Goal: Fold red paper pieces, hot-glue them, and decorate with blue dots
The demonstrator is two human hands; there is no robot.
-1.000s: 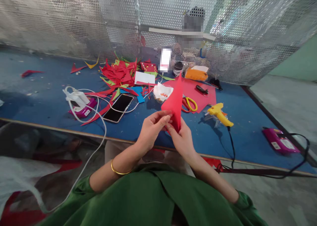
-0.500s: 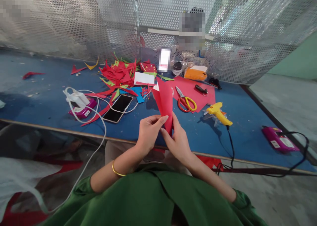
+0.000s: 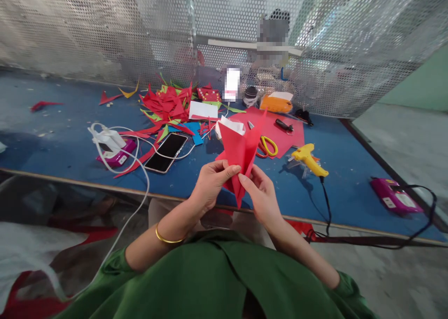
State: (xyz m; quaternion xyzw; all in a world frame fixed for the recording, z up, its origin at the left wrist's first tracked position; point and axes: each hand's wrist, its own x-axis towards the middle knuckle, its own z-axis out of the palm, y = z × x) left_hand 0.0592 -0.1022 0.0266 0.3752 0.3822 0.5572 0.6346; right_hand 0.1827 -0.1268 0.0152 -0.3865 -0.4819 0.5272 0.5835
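Note:
A folded red paper [image 3: 235,146] stands upright between my hands, its pleats fanned apart at the top and narrowing to a point below. My left hand [image 3: 212,181] pinches its left side, thumb across the front. On the right side, my right hand [image 3: 261,190] grips another fold between thumb and fingers. Behind the paper, something white, possibly a roll of tape [image 3: 220,128], is partly covered. Scissors [image 3: 269,146] with red and yellow handles lie just beyond, their blades mostly hidden by the paper. They rest on a red paper sheet [image 3: 294,131].
A yellow glue gun [image 3: 308,159] stands at right, its cord running over the table edge. Purple power sockets [image 3: 395,197] sit at far right and left. A phone [image 3: 167,152], white cables and a heap of paper scraps [image 3: 168,102] occupy the left. A perforated metal screen [image 3: 224,25] rises behind.
The red paper has opened from a narrow folded strip into spread pleats, and its right flap now covers part of the scissors. My right hand has shifted slightly right.

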